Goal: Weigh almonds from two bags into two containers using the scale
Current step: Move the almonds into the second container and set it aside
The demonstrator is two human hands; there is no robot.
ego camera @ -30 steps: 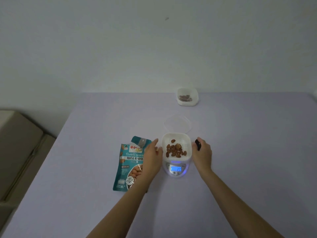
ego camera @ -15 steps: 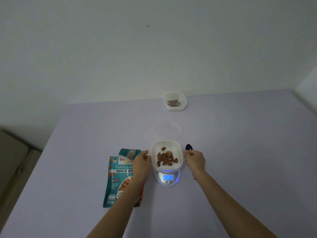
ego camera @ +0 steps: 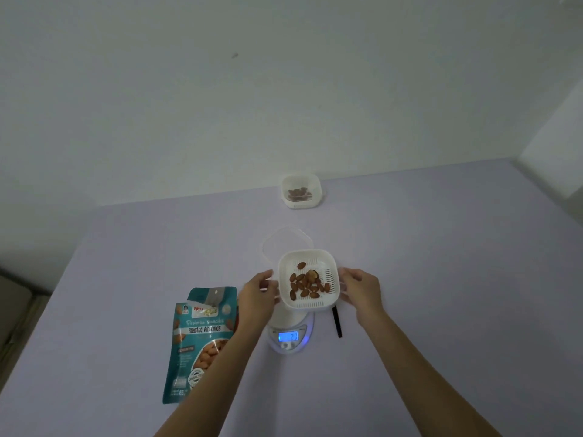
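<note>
- Now the white container [ego camera: 310, 253], with almonds [ego camera: 307, 285] in it, is over the platform of the scale [ego camera: 288, 345]. I cannot tell if it rests on it or is lifted.
- It is nearly square, so no long axis. It lies exactly between the two hands, both equally near.
- The left hand [ego camera: 257, 294] grips its left wall with curled fingers, and the right hand [ego camera: 359, 290] grips the right wall the same way.
- I judge the next move is to carry it away, level.
- Count: two containers, the second container [ego camera: 301, 192] well apart at the far edge of the table [ego camera: 441, 279]; one clear lid [ego camera: 285, 244] just behind; one bag [ego camera: 202, 339] on the left; one black spoon [ego camera: 337, 323] beside the scale; one scale.
</note>
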